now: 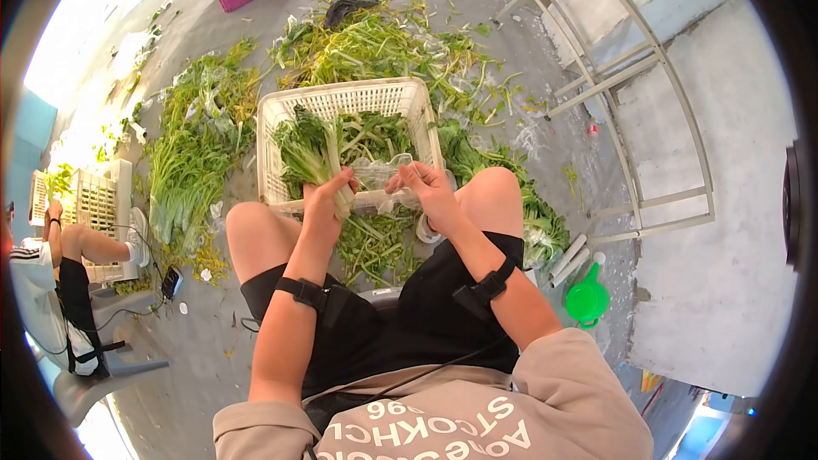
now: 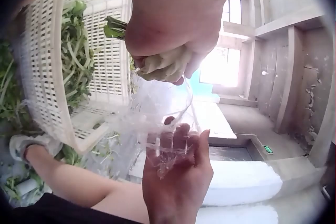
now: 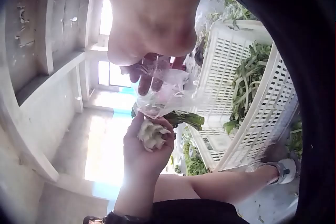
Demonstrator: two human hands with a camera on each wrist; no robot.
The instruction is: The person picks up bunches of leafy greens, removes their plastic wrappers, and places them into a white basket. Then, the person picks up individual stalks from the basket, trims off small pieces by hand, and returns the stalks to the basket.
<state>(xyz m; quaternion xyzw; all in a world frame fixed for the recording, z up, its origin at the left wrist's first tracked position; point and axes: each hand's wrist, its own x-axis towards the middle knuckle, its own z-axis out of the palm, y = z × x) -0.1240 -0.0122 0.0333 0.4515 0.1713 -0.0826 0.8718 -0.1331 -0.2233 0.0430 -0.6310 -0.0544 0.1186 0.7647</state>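
"Where is the bunch of greens (image 1: 312, 149)?"

"Over the near left part of the white basket (image 1: 368, 100), leaves lying inward across it, pale stem end turned towards the person."

"How is it held?"

"The left hand (image 1: 325, 201) wraps thumb and fingers round the stems, just above the basket's near rim. Probably gripped there because the stems are firmer than the leaves."

"And the right hand (image 1: 430, 194)?"

"At the basket's near right side. Clear plastic (image 1: 375, 175) lies across its fingers and reaches towards the left hand. In the left wrist view the thumb stands apart; I cannot tell whether the fingers pinch the film. Being held up near the stem end suggests it is kept handy for the bunch."

"Why is the basket so close?"

"It sits just beyond the knees, likely for easy reach. Loose greens (image 1: 379, 138) lie inside it."

"Anything around it?"

"One leafy heap (image 1: 358, 51) behind the basket, another heap (image 1: 192, 140) to its left, perhaps spread to leave the basket within reach."
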